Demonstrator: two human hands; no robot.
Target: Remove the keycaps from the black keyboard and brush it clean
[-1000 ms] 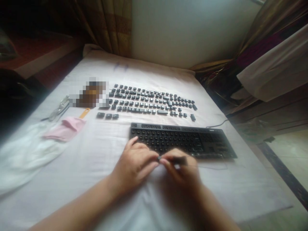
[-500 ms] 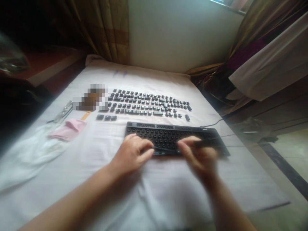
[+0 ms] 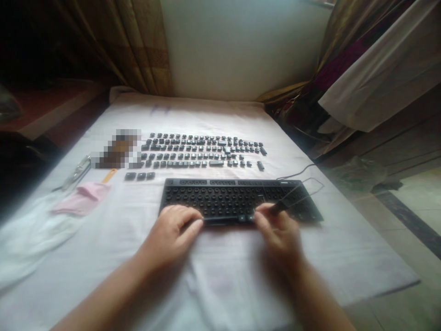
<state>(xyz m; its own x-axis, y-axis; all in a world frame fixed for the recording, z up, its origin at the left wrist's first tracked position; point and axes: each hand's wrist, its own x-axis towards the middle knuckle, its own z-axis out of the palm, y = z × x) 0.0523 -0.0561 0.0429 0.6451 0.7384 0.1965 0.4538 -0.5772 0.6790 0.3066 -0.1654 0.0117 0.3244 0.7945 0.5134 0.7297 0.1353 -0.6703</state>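
A black keyboard [image 3: 220, 195], most of its keycaps off, lies on the white cloth. My left hand [image 3: 175, 230] grips its front left edge, thumb and fingers pressed together. My right hand [image 3: 280, 230] is closed around the dark handle of a wire keycap puller [image 3: 301, 193], whose thin wire loops point up and right over the keyboard's right part. The right fingertips are at the front edge, near a few keys still in place. Behind the keyboard, removed keycaps [image 3: 198, 163] lie in rows, with three wider ones [image 3: 141, 176] at the left.
On the left lie a pink cloth [image 3: 82, 197], a white cloth [image 3: 37, 230], an orange-handled tool [image 3: 109, 175], a slim metallic tool [image 3: 77, 171] and a pixelated item [image 3: 119, 149]. A cable [image 3: 298, 172] runs behind the keyboard. Curtains hang beyond the bed-like surface.
The camera view has shifted, so the keyboard and keycaps appear further left. The puller in my right hand has turned, its wire loops now angled further upward. My left hand still grips the keyboard.
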